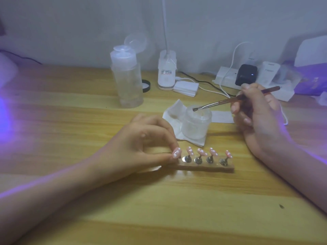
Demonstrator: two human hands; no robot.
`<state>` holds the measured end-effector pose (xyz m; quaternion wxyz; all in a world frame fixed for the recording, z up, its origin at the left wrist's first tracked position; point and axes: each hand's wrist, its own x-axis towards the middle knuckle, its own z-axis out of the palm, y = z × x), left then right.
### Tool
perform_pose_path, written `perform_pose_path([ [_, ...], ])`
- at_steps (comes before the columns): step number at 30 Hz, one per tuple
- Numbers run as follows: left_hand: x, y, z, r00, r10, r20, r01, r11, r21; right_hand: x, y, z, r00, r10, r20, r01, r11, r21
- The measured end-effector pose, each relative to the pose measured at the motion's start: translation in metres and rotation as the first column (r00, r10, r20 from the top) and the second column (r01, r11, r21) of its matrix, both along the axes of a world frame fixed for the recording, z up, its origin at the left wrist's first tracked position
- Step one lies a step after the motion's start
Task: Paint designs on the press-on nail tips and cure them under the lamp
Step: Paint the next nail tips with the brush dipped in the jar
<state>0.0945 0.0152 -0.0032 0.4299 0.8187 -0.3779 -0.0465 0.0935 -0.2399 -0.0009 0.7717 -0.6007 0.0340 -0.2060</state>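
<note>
- The holder bar lies on the wooden table in front of the person. Its long axis runs left to right, with the right end a little nearer the camera.
- Five pink nail tips with white dots stand in a row along the bar on small metal stems. Each tip tilts up and away from the camera.
- The left hand rests on the table at the bar's left end. Its thumb and forefinger pinch the leftmost nail tip, and the other fingers are curled in behind. I cannot tell whether that tip's stem is seated on the bar.
- The other four nail tips are untouched.
- The right hand is raised above the table, well apart from the left, and grips a brush like a pen.
- The brush slants from its handle end at upper right down to the bristles at lower left. The bristles point at the mouth of a small frosted jar and sit at its rim. Whether they touch what is inside is unclear.
- The jar stands on a white tissue, just behind the bar.
- Farther back stand a clear pump bottle with its cap flipped open, a white lamp base, a stack of white pads and a power strip with a black adapter.
- Violet light glows at the left edge and under a white housing at far right.
</note>
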Motion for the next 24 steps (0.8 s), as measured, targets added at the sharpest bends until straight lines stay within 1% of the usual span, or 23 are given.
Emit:
perform_pose_path([
  [2,0.001,0.001,0.000,1.000,0.004,-0.030,-0.004,1.000,0.010,0.000,-0.001,-0.001,1.000,0.002,0.003,-0.002,1.000,0.005],
  [6,0.001,0.000,0.002,0.998,-0.049,-0.030,0.051,0.997,0.063,0.000,-0.002,-0.001,1.000,0.008,0.012,-0.008,1.000,0.011],
  [9,-0.001,-0.001,0.005,0.992,-0.062,-0.106,0.066,0.997,0.035,0.002,-0.001,-0.002,1.000,0.013,0.014,-0.013,1.000,0.010],
  [14,-0.005,0.000,0.005,0.990,0.007,-0.139,0.001,0.998,0.059,0.001,-0.002,-0.001,1.000,0.006,0.005,-0.006,1.000,0.009],
  [21,-0.012,-0.002,0.001,0.986,0.079,-0.146,-0.076,0.997,0.028,0.001,-0.002,-0.001,1.000,0.005,0.004,-0.005,1.000,0.006],
  [24,-0.014,-0.002,0.003,0.986,0.071,-0.152,-0.068,0.997,0.029,0.001,-0.002,-0.001,1.000,-0.003,-0.002,0.003,1.000,0.004],
])
